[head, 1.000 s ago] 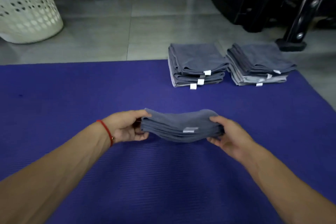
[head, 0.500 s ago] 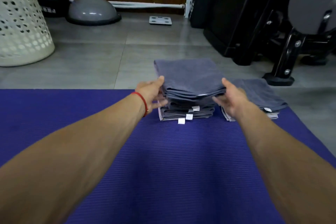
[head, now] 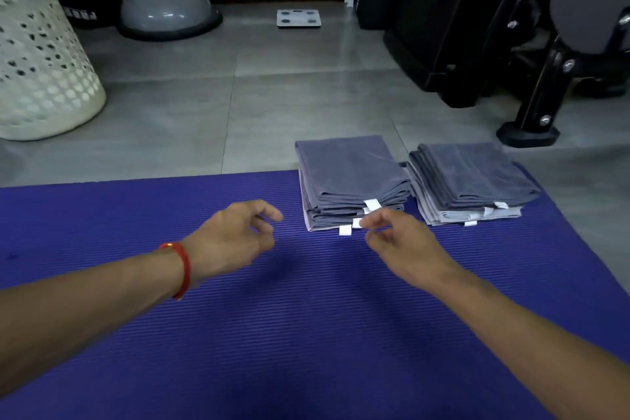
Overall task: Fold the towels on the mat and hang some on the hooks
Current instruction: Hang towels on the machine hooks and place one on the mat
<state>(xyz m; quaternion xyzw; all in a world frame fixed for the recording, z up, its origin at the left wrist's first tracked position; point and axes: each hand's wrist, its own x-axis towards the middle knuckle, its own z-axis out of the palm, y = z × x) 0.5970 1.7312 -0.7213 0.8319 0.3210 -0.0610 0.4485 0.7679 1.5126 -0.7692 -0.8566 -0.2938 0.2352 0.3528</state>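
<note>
Two stacks of folded grey towels sit at the far edge of the blue mat (head: 136, 215): the left stack (head: 351, 177) and the right stack (head: 474, 177), each showing white tags at the front. My left hand (head: 235, 239), with a red band at the wrist, hovers over the mat just left of the left stack, fingers loosely curled and holding nothing. Just in front of that stack's white tags is my right hand (head: 399, 245), relaxed and empty. No hooks are in view.
A white perforated laundry basket (head: 37, 65) stands on the grey floor at the left. Behind it are a grey half-ball (head: 167, 7) and a small scale (head: 299, 18). Black gym equipment (head: 511, 44) stands at the back right, its foot (head: 526, 133) near the right stack.
Both hands carried a folded towel forward, set it on top of the left stack, let go and drew back toward me.
</note>
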